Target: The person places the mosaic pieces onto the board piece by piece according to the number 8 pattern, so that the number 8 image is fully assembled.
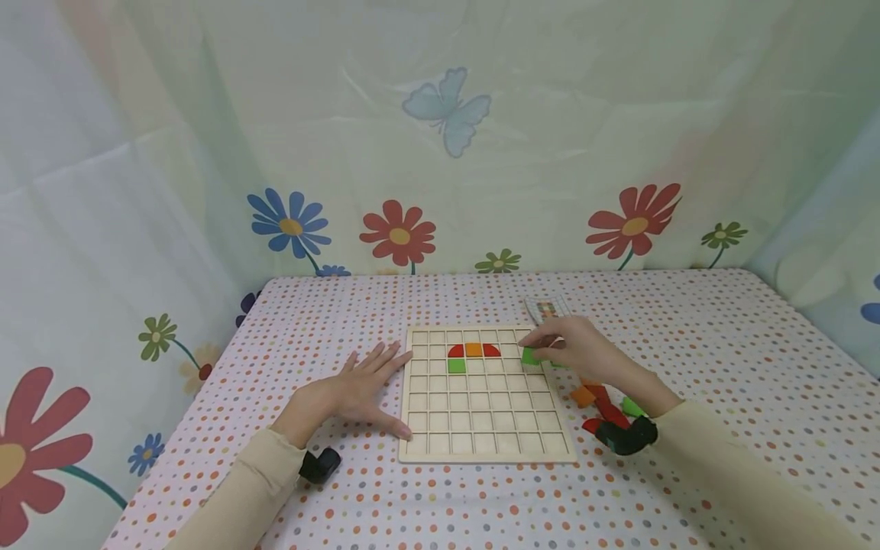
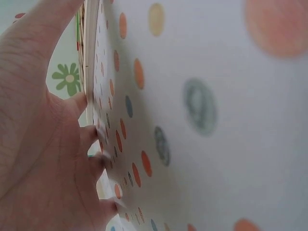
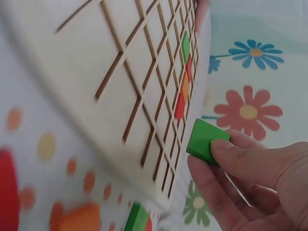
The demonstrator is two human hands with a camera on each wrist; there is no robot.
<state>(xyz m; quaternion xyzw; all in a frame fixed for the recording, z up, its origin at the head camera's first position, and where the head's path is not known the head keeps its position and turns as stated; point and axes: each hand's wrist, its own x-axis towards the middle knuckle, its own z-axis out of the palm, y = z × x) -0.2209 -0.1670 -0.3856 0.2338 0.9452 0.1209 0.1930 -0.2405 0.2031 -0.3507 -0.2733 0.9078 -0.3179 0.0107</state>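
Observation:
A wooden grid board [image 1: 481,420] lies on the table. My left hand [image 1: 360,386] rests spread at its left edge, thumb and fingertips touching the rim. Over the upper right cells, my right hand [image 1: 574,347] pinches a green square block [image 3: 207,139] between thumb and fingers; the right wrist view shows it held tilted, just off the board. Within the grid, an orange square [image 1: 473,349] sits between two red quarter-round pieces, the left one [image 1: 457,351] and the right one [image 1: 491,350]. Below the left red piece is a green square [image 1: 457,366].
Right of the board lie loose orange [image 1: 583,396], red [image 1: 612,412] and green [image 1: 632,407] pieces, partly under my right wrist. Behind the board's far right corner is a printed pattern card [image 1: 546,307]. A dotted cloth [image 1: 330,504] covers the table; a flowered curtain [image 1: 536,191] stands behind.

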